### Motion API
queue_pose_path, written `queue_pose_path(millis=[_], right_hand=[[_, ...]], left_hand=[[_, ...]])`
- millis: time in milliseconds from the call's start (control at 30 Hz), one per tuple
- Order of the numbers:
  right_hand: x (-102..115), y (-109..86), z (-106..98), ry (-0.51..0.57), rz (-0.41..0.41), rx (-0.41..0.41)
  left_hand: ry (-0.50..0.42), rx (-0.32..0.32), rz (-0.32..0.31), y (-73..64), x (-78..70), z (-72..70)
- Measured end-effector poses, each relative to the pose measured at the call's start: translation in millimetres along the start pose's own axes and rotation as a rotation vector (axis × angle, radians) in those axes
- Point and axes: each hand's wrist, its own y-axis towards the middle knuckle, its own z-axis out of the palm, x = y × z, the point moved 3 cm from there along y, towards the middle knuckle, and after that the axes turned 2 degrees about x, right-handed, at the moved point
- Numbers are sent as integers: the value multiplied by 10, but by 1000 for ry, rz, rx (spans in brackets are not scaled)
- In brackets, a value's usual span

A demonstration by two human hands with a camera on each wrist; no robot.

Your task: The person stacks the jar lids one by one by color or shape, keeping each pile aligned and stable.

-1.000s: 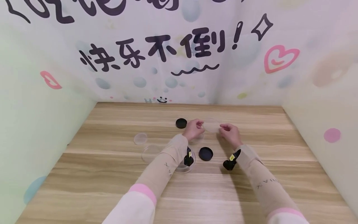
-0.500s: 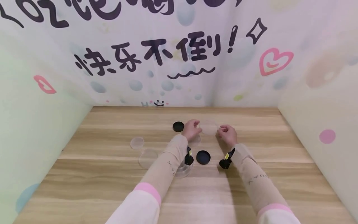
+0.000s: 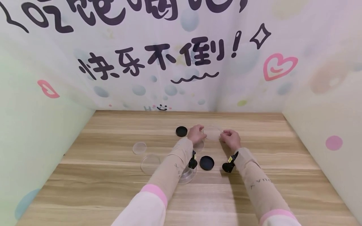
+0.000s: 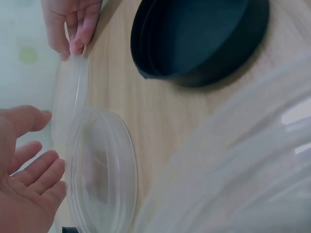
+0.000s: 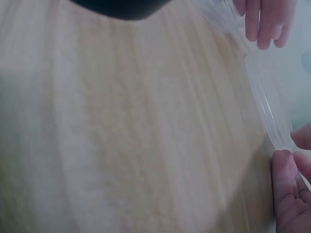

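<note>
A clear round plastic lid (image 3: 212, 133) lies flat at the back of the table, between both hands. My right hand (image 3: 231, 139) pinches its right edge between thumb and fingers. On the other side my left hand (image 3: 197, 134) is spread at the left edge; in the left wrist view its thumb and fingers are parted, holding nothing. A second clear lid (image 4: 102, 170) lies just beside the left fingers. Toward the front is a black round lid (image 3: 207, 163), hollow side up. The right wrist view shows the pinched lid (image 5: 267, 99) edge-on.
Another black lid (image 3: 181, 131) sits left of the left hand. Farther left lie a small clear lid (image 3: 139, 148) and a larger clear lid (image 3: 150, 164). Stacked clear round pieces (image 3: 188, 175) are partly hidden under the left forearm. A printed curtain (image 3: 158, 94) backs the table.
The left hand's fingers have come away from the clear lid's edge and spread. The right hand stays at its edge. The head view has tilted slightly.
</note>
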Motion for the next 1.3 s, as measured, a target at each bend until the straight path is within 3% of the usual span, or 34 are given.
queue_pose_path(millis=[33, 67, 167, 200, 267, 300, 400, 433, 500, 833, 867, 967, 1167, 1300], right_hand=[[2, 5, -5, -7, 7, 8], [4, 10, -9, -8, 12, 13], [14, 17, -14, -12, 28, 27], [16, 19, -15, -9, 31, 30], [24, 21, -14, -3, 37, 31], [28, 25, -12, -3, 34, 34], [32, 38, -7, 1, 33, 44], [31, 42, -4, 4, 34, 49], [29, 53, 2, 10, 28, 65], [66, 4, -61, 21, -41, 103], [74, -9, -69, 13, -44, 108], [90, -43, -86, 21, -44, 128], [72, -80, -122, 1, -60, 156], [55, -99, -152, -60, -91, 165]], left_hand=[[6, 1, -8, 34, 38, 31], [18, -8, 1, 271, 304, 206], [79, -37, 2, 441, 489, 357], [104, -30, -29, 442, 471, 373], [126, -44, -4, 599, 643, 489], [133, -48, -1, 471, 494, 399], [129, -36, 20, 507, 540, 421], [111, -35, 48, 571, 628, 450], [106, -25, 36, 572, 638, 449], [106, -21, 33, 349, 368, 312], [98, 3, 15, 366, 390, 329], [82, 9, 46, 403, 442, 362], [29, 95, 12, 465, 548, 437], [88, 57, 79, 504, 571, 495]])
